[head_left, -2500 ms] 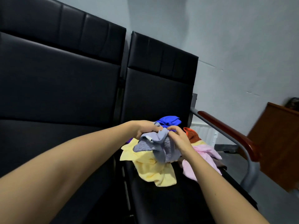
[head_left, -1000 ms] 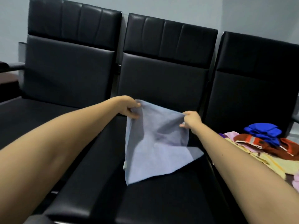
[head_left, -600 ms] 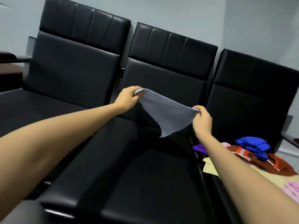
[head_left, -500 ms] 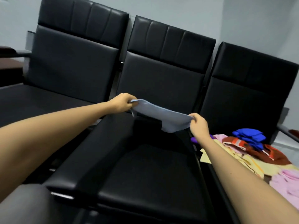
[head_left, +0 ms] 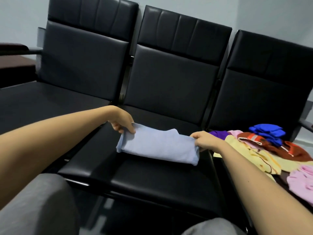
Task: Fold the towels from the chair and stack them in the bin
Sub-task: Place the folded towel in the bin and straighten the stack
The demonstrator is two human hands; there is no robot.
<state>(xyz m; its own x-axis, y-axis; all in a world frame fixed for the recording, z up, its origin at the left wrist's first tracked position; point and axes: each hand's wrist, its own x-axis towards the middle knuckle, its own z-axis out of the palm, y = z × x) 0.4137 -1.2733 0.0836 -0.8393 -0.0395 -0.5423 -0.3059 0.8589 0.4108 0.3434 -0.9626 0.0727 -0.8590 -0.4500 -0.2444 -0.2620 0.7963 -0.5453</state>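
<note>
I am pinching both ends of the blue towel (head_left: 157, 147), my left hand (head_left: 122, 123) and right hand (head_left: 205, 141) curling fingers round the cloth. It is lying folded over on the middle seat (head_left: 152, 180). It is probably needing another fold next; no bin is showing.

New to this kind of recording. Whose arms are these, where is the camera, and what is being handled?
There is no machine here: a person works with bare hands, and the single camera sits on their head, looking forward and down. The left hand and right hand each grip an end of a light blue towel, folded over and lying on the middle seat of a row of black chairs. A pile of unfolded towels, yellow, pink, red and blue, lies on the right-hand seat. The grey shapes below are the person's knees. No bin is in view.
</note>
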